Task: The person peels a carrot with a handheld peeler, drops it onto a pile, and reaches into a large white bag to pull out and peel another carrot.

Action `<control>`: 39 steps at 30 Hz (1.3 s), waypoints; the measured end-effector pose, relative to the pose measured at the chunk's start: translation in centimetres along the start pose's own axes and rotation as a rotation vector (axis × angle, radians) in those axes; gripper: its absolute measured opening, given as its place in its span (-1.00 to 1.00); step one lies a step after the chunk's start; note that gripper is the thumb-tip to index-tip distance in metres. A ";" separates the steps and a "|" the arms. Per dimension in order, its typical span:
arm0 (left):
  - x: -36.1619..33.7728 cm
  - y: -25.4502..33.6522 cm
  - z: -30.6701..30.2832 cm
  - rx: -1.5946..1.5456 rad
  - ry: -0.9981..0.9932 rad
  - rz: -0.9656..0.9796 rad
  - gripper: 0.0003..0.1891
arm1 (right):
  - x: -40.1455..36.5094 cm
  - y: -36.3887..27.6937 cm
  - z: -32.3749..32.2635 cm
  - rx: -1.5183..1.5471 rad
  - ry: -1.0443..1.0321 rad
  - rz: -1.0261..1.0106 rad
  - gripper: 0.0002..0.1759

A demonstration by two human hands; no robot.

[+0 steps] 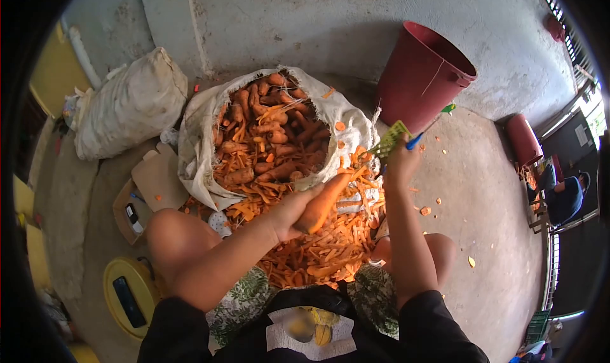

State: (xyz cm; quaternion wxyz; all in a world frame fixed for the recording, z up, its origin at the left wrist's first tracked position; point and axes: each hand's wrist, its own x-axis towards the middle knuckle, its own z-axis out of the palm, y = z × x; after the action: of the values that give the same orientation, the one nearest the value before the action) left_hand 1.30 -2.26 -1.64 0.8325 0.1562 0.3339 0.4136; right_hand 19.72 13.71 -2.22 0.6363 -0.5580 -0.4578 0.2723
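Note:
My left hand (293, 212) is wrapped round the thick end of a large carrot (327, 201), whose narrow end points up and right. Part of the carrot's surface looks smooth and bright orange. My right hand (401, 164) grips a flat yellow-green tool (392, 138) with holes in it, like a grater or peeler; a blue piece (414, 141) sticks out on its right side. The tool is just beyond the carrot's tip; contact cannot be told. Ahead, an open white sack (198, 153) holds many carrots (276, 137). Orange peelings (324, 248) are heaped between my legs.
A tall red bin (413, 77) stands by the wall, right of the sack. A full, closed sack (130, 109) leans at left. An open cardboard box (127, 207) and a yellow lid with a phone (128, 302) lie nearer. Another person (567, 198) is at far right.

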 end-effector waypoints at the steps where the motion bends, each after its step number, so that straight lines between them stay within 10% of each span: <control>1: 0.3 -0.1 -0.4 -0.003 -0.003 0.003 -0.63 | -1.3 -0.3 0.7 -0.008 -0.068 -0.014 -0.75; 4: 0.8 0.3 -0.5 -0.103 0.129 0.023 -0.67 | -8.0 -5.4 1.4 0.077 -0.436 0.143 -0.73; 7: 0.8 0.5 0.0 -0.078 0.103 0.090 -0.70 | -11.8 -5.6 2.0 -0.176 -0.454 -0.145 -0.74; 10: 0.7 0.5 0.4 -0.150 0.079 0.097 -0.72 | -11.2 -5.7 2.2 -0.153 -0.450 -0.017 -0.74; 17: -0.5 -1.8 0.4 0.224 -0.154 -0.124 -0.66 | -0.6 2.2 0.3 -0.470 0.013 -0.015 -0.73; 19: -1.4 -1.0 2.7 0.246 0.083 -0.057 -0.62 | 0.5 0.3 -0.9 -0.190 0.054 0.112 -0.74; 30: 1.1 0.1 0.3 -0.265 0.051 0.077 -0.69 | -11.4 -6.4 1.5 -0.135 -0.463 -0.088 -0.74; 39: -0.6 -1.1 1.8 0.267 0.044 -0.030 -0.57 | -0.4 1.0 0.6 -0.339 0.017 -0.072 -0.69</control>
State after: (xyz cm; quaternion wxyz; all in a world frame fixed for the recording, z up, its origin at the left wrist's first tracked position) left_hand 2.96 -3.37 -0.70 0.8030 0.2511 0.4065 0.3562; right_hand 19.17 13.88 -3.33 0.5462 -0.6430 -0.5113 0.1635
